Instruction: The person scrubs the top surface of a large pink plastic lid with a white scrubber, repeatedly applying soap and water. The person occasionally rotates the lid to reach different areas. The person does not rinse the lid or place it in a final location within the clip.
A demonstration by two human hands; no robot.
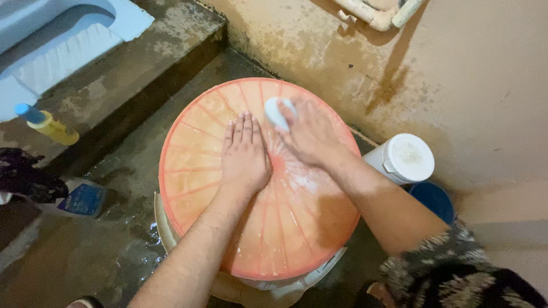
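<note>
In the head view, your left hand (244,153) lies flat, palm down, on the round orange ribbed lid (194,188) that fills the middle of the frame; its fingers (242,126) are stretched out straight and close together, gripping nothing, pointing toward the top of the frame. Your right hand (311,137) sits just to the right of it, above centre, its fingers curled over a pale blue-white scrubbing pad (277,111) and pressing it against the lid near the upper rim. The pad pokes out beyond the fingertips on their upper-left side, just beside the tips of your left hand. The lid's surface looks wet and soapy around both hands. At the right edge of the lid stands a white lidded tub (406,158), with a blue bucket (434,199) just below it. At the left of the frame a yellow bottle with a blue cap (48,124) lies on the concrete step (142,63), and the floor (103,251) below is wet.
</note>
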